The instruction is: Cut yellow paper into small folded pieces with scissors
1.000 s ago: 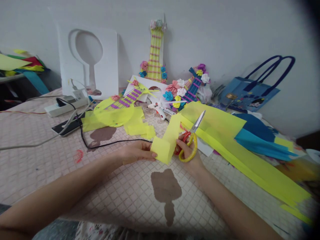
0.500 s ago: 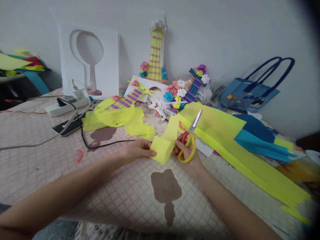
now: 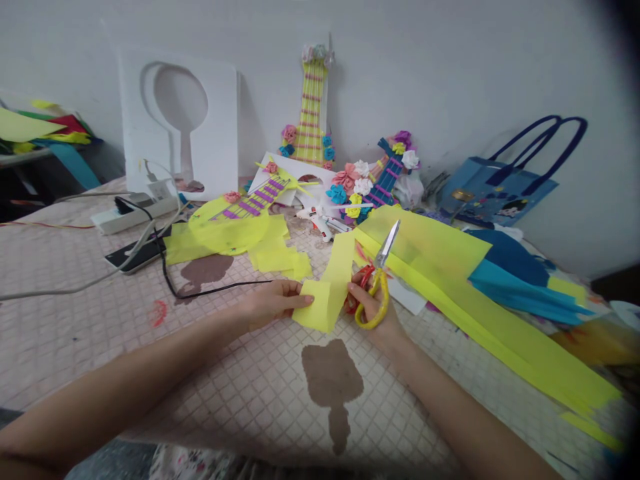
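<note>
Between my two hands is a folded strip of yellow paper (image 3: 320,308), its long end rising toward the back of the table. My left hand (image 3: 281,300) pinches the strip's left end, thumb on top. With thumb and fingers my right hand (image 3: 373,310) grips the strip's right side. That same hand also carries scissors (image 3: 383,287) with red and yellow handles, their blades together and pointing up and away from me. Right of the scissors lie long yellow paper sheets (image 3: 450,280). Smaller yellow pieces (image 3: 280,253) lie farther back on the left.
A white glue gun (image 3: 320,220) lies behind the strip. Paper-flower guitar crafts (image 3: 313,113) stand by the wall, near a white cut-out board (image 3: 215,133). A power strip (image 3: 133,212) and cables are on the left. A blue bag (image 3: 495,187) stands at back right.
The folded end of the yellow strip has shifted slightly left and lies flatter, its fold tilted differently. My right hand and the scissors have moved a touch left.
</note>
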Demonstrator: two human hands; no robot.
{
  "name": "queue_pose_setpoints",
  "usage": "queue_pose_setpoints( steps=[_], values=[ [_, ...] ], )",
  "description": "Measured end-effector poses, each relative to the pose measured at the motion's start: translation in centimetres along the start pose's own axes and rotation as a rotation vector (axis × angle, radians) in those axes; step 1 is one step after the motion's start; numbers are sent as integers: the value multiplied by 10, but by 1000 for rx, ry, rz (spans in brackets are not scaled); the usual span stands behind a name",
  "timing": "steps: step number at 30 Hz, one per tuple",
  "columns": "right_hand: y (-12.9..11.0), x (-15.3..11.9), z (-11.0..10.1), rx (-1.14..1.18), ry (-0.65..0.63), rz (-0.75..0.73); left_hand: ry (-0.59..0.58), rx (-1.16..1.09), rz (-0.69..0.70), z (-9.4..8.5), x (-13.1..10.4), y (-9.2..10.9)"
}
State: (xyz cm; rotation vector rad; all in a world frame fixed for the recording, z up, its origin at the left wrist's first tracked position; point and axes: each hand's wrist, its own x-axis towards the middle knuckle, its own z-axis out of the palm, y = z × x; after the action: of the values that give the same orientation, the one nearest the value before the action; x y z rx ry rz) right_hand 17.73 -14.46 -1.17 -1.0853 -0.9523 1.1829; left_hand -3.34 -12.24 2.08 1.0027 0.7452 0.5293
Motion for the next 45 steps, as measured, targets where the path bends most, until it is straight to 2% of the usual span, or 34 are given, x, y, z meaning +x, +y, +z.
queue_pose_setpoints(
  steps=[4,9,14,18,21,28,34,39,45],
  values=[
    [1,0,0,-13,5,-21,18,11,-13,-1,0,-1],
    [0,-1,1,8,19,-26,109,-36,-48,2,-3,2],
    [-1,-3,4,21,-4,-45,73,-65,-101,3,-5,5],
    [-3,-5,6,38,2,-32,-17,-88,-99,2,-3,3],
    [-6,-6,7,25,-33,-47,-42,-78,-53,1,-2,3],
    [-4,-11,12,-16,-146,-14,122,-28,52,0,-2,4],
    [0,-20,10,-126,-286,3,100,10,87,-1,1,0],
    [-9,-25,16,-239,-265,2,102,20,100,0,2,-2],
    [-20,-30,27,-326,-153,3,137,35,115,1,4,-6]
  ],
)
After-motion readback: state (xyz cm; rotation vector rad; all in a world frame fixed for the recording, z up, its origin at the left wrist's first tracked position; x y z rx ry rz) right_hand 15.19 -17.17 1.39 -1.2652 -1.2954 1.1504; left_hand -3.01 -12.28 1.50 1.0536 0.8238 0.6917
